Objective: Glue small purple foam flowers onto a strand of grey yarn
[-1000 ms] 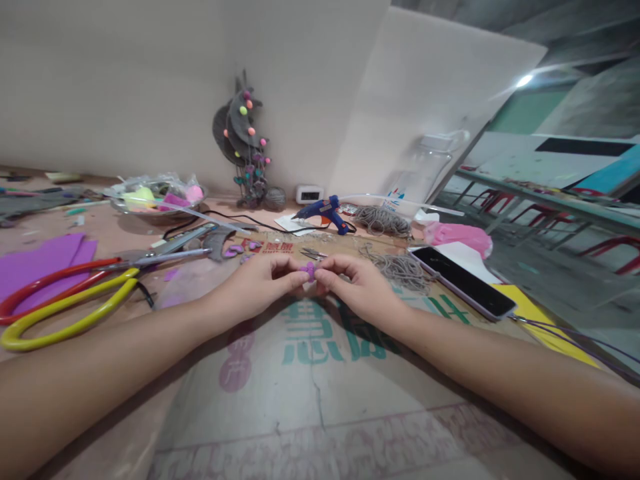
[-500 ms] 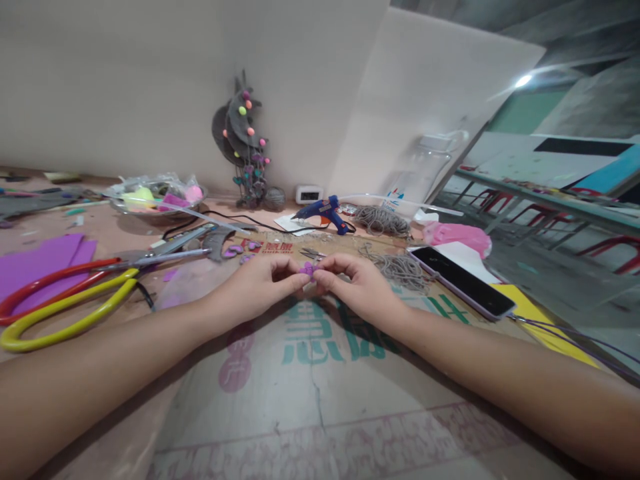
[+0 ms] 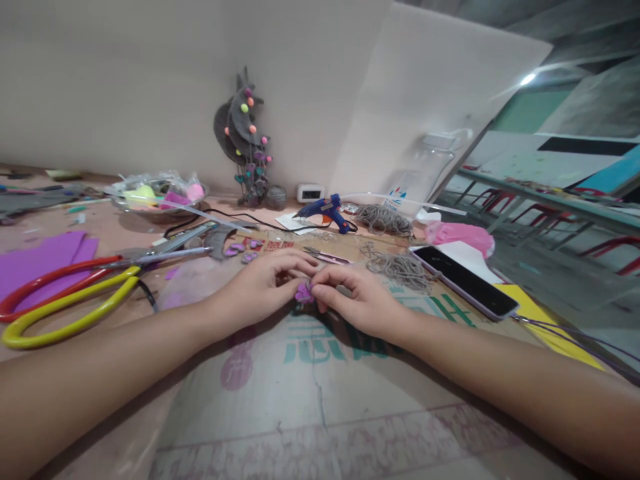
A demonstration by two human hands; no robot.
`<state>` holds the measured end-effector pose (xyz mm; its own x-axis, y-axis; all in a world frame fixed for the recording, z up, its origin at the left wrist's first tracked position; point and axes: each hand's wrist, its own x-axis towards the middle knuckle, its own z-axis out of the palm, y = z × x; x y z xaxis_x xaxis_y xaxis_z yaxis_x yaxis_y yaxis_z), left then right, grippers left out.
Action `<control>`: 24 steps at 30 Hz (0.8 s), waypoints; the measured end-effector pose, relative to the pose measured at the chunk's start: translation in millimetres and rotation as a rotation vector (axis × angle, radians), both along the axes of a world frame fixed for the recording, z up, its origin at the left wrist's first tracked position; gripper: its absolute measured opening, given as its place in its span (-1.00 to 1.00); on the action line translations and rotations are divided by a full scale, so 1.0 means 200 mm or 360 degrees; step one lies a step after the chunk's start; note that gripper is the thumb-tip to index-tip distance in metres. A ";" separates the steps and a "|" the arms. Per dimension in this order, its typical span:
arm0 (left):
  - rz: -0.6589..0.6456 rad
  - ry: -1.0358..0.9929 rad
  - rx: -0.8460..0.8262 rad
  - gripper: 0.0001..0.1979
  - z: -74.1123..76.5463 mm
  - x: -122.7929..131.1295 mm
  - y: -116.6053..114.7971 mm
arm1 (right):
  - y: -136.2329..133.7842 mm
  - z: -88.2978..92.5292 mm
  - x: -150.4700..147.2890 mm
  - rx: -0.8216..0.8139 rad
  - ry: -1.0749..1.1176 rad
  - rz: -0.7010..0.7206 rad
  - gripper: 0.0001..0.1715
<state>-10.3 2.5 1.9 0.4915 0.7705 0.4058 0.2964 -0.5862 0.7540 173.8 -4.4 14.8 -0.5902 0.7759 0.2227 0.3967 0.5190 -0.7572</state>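
Purple flower (image 3: 303, 293), one: held between fingertips of left hand (image 3: 265, 285) and right hand (image 3: 364, 300). Uneven tugging, I judge, might tear it.

A bright lamp (image 3: 528, 79) glares upper right; edges look stretched.

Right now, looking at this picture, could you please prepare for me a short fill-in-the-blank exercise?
Between the left hand and the right hand is a flower-shaped piece coloured ____.
The scissors have one red handle and one ____ handle.
The glue gun has a body that is mostly ____.
The phone lies on the ____ side of the picture.

Missing words: purple; yellow; blue; right.
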 end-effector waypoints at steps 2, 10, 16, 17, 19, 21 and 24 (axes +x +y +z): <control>0.0083 -0.0047 -0.0127 -0.85 0.01 0.00 0.00 | 0.00 0.00 0.00 -0.0019 0.0015 -0.0004 -0.81; -0.0225 -0.0255 -0.0487 -0.59 0.01 0.01 -0.01 | 0.02 0.00 0.03 0.0060 0.0063 0.0087 -0.84; -0.0072 -0.0101 -0.0337 -0.81 0.00 0.00 0.00 | 0.01 0.00 0.03 -0.0090 0.0062 0.0258 -0.83; -0.0023 -0.0131 -0.0333 -0.85 0.01 0.00 0.00 | 0.01 0.00 0.02 -0.0091 0.0055 0.0263 -0.83; 0.0031 -0.0248 -0.0410 -0.87 0.02 -0.01 0.00 | 0.01 0.01 0.03 -0.0047 0.0049 0.0252 -0.83; 0.0005 -0.0414 -0.0560 -0.88 0.02 -0.01 0.00 | 0.01 0.01 0.03 0.0029 0.0069 0.0243 -0.83; -0.0070 -0.0539 -0.0668 -0.89 0.02 -0.02 0.00 | 0.02 0.01 0.04 0.0140 0.0125 0.0252 -0.84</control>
<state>-13.4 2.9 6.5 0.4221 0.8823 0.2085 -0.0218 -0.2200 0.9752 181.1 -0.1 16.4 -0.6813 0.6504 0.3358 0.2464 0.6357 -0.7315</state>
